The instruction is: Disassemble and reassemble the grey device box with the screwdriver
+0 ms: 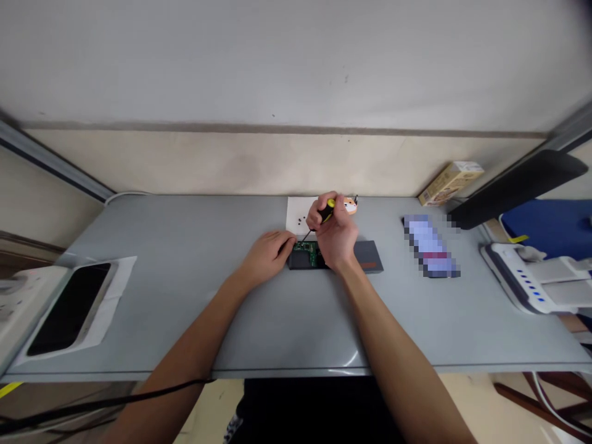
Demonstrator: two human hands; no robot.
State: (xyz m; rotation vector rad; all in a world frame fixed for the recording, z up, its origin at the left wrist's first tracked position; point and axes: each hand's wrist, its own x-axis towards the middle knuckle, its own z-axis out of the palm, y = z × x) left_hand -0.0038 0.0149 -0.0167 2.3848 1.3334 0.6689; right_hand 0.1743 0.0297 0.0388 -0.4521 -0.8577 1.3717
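My right hand [340,237] is wrapped round a black and yellow screwdriver [327,211]. Its thin shaft slants down and left, with the tip at a green circuit board [312,250]. That board lies in the opened left part of a flat dark grey electronic device [367,254], whose right end carries an orange-brown mark. Fingers together, my left hand [271,253] grips the device's left end near the tip. Behind the device is a white sheet of paper [295,213] with several small dark screws [301,220] on it. My right hand and wrist cover the device's middle.
An orange and white animal-face item [350,206] lies beyond my right hand. To the right are a pixelated phone [430,246], a small box [451,183], a long black object [518,188] and a white power strip [531,280]. A dark phone [69,308] rests at the left.
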